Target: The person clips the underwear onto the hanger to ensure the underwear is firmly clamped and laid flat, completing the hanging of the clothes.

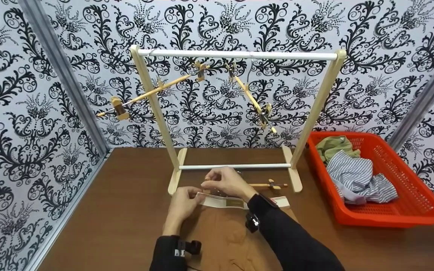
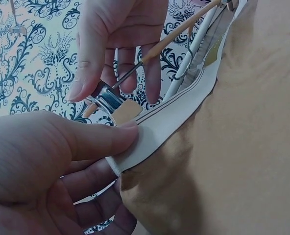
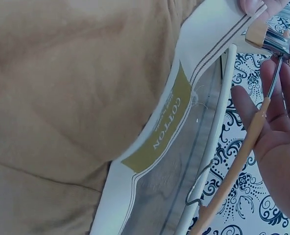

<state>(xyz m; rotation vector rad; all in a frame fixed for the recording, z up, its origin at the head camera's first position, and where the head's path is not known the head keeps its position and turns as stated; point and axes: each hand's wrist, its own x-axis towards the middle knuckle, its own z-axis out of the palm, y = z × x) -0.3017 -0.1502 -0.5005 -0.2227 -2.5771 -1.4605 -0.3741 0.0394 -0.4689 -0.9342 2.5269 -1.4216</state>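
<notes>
Left hand (image 1: 181,207) pinches one end of the white waistband (image 2: 167,122) of the tan garment (image 1: 228,233) between thumb and fingers. Right hand (image 1: 225,182) pinches the clip (image 2: 107,99) of the wooden hanger (image 3: 234,164), just beside that end. Waistband label (image 3: 165,125) reads "COTTON". Garment extends over the brown table (image 1: 126,210), before the rack (image 1: 319,101).

8 o'clock: your left hand (image 2: 47,152) pinches the white waistband (image 2: 172,115) | 3 o'clock: tan garment (image 2: 233,137) | 11 o'clock: your right hand (image 2: 120,29) holds the metal clip (image 2: 109,98) | 1 o'clock: wooden rod (image 2: 177,35) slanting down toward it
</notes>
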